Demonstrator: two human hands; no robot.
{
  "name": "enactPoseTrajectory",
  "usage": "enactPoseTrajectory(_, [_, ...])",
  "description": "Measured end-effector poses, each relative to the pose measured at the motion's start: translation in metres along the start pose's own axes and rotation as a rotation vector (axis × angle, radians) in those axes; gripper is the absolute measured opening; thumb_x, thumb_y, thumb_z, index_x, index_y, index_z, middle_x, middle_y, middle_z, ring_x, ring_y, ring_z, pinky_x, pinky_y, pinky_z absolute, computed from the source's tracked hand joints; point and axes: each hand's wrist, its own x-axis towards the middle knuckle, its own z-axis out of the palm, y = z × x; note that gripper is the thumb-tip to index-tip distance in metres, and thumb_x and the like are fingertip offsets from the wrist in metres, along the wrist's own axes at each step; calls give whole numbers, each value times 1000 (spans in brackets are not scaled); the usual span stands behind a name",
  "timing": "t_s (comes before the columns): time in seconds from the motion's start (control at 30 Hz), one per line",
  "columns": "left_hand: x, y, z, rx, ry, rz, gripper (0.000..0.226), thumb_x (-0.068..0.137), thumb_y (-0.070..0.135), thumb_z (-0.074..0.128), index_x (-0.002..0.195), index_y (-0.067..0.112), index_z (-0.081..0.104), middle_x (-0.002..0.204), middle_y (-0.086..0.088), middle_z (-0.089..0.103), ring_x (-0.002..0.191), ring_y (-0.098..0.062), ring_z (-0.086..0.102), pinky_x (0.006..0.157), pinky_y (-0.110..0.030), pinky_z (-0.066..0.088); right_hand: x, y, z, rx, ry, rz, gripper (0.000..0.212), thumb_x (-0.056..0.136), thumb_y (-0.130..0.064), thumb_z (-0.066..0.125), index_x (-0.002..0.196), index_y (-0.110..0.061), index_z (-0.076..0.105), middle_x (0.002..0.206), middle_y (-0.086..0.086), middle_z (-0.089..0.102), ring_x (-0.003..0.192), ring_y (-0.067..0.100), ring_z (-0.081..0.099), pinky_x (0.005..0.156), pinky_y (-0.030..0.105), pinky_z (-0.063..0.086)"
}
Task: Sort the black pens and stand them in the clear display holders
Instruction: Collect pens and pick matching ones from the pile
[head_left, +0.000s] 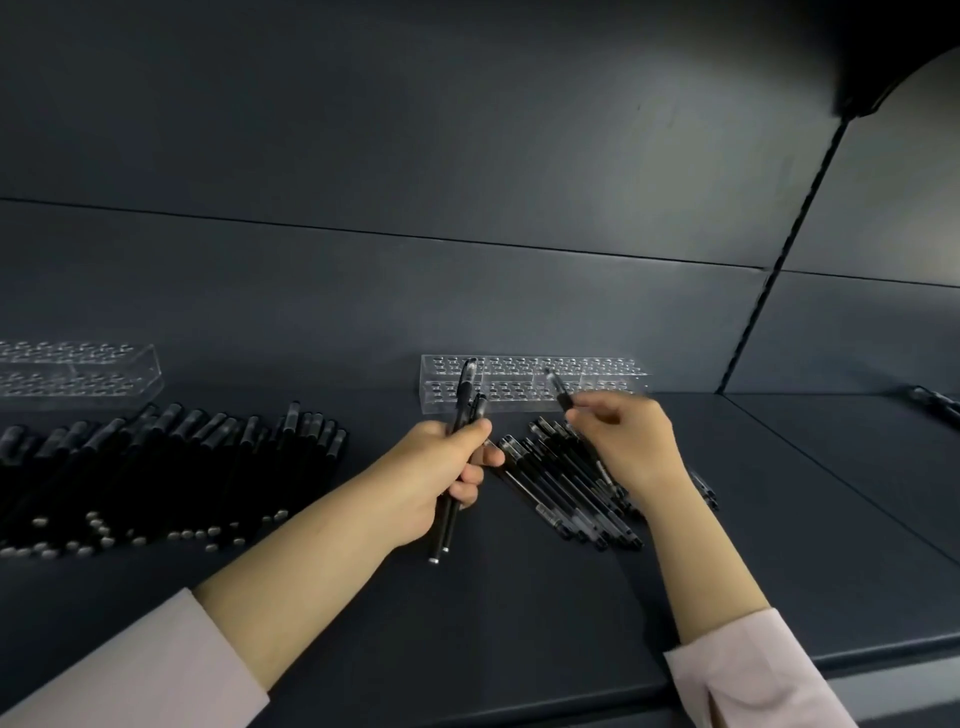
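Right hand (623, 447): thumb and forefinger pinch a single pen (558, 389) near its lower end, other fingers loosely curled. The pen's long axis runs up and away from the fingertips, leaning slightly left, with its free end over the clear holder (602, 384), which lies just beyond the knuckles. The holder's long side runs crosswise to the pen. This hand looks the nearer to the holes, so the coming move is likely a short tip-and-lower. Left hand (447, 467): fingers wrapped round a bundle of pens (464, 387), two at least, count uncertain, near upright, tops in front of the holder's left end. A small heap (561, 499) of loose pens lies under and behind the right palm, partly hidden. A large heap (156, 457) lies well left of the left hand, with a second holder (78, 374) beyond it, cut off at the frame edge. The single pen is blurred, so which end points at the holder is unclear. No pen appears to stand in either holder.
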Motion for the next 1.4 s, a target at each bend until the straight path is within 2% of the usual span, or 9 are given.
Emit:
enactPoseTrajectory(0.1, [0, -1, 3, -47, 1, 10, 8, 101, 7, 49, 95, 4, 54, 73, -9, 65, 49, -9, 44, 36, -16, 35, 1, 2, 5, -159, 16, -27, 4, 86, -18, 70, 89, -18, 68, 83, -5, 65, 80, 9, 59, 62, 13, 39])
enactPoseTrajectory(0.27, [-1, -5, -2, -100, -38, 36, 16, 98, 11, 56, 105, 2, 67, 86, -8, 65, 70, -15, 65, 58, -25, 59, 0, 8, 9, -338, 35, -75, 11, 86, -12, 68, 77, -16, 66, 70, -10, 59, 65, 1, 54, 54, 9, 35])
enactPoseTrajectory(0.53, [-2, -5, -3, -41, -67, 46, 17, 100, 17, 53, 109, 6, 63, 84, -5, 76, 50, -9, 52, 39, -17, 38, 3, 14, 9, -420, 18, -38, 23, 88, -5, 61, 72, -21, 65, 79, 0, 68, 71, 13, 63, 65, 25, 52])
enactPoseTrajectory(0.7, [-2, -6, -2, -23, -106, 66, 14, 102, 10, 48, 108, 3, 58, 93, -10, 76, 52, -8, 53, 42, -17, 40, 4, 16, 10, -447, 20, -29, 26, 89, -1, 55, 80, -18, 73, 83, 2, 71, 71, 20, 66, 69, 37, 59])
enactPoseTrajectory(0.8, [-5, -7, -3, 24, -160, 84, 18, 101, 13, 50, 114, 6, 61, 94, -8, 76, 53, -8, 55, 44, -18, 41, 2, 16, 10, -434, 16, -41, 18, 90, -8, 61, 83, -17, 75, 86, 2, 72, 72, 18, 66, 68, 30, 56])
enactPoseTrajectory(0.9, [-8, -6, -4, 112, -197, 80, 18, 100, 17, 53, 113, 13, 65, 90, -6, 76, 51, -9, 52, 41, -18, 37, -5, 3, 8, -113, 60, -89, 22, 92, -33, 61, 91, -16, 76, 87, -2, 74, 78, 12, 66, 69, 19, 48])
enactPoseTrajectory(1.03, [-7, -6, -3, 203, -228, 59, 18, 100, 18, 53, 113, 14, 66, 86, -5, 76, 50, -8, 49, 40, -17, 34, -14, -16, 9, 350, -185, 50, 33, 90, -48, 57, 95, -21, 76, 95, -8, 74, 90, 7, 66, 74, 22, 45])
enactPoseTrajectory(1.27, [-6, -9, -4, 345, -246, 77, 15, 99, 19, 55, 110, 16, 66, 88, -2, 77, 51, -7, 51, 42, -18, 36, -11, -15, 14, 621, -347, 116, 3, 88, -13, 65, 91, -11, 67, 82, 1, 68, 77, 12, 61, 75, 29, 44])
enactPoseTrajectory(1.4, [-6, -9, -5, 354, -230, 78, 15, 99, 16, 55, 110, 13, 65, 91, -3, 77, 54, -8, 55, 43, -19, 38, -2, -15, 3, 957, -137, 188, 6, 91, -5, 59, 90, -11, 59, 77, 2, 64, 72, 16, 61, 74, 28, 50])
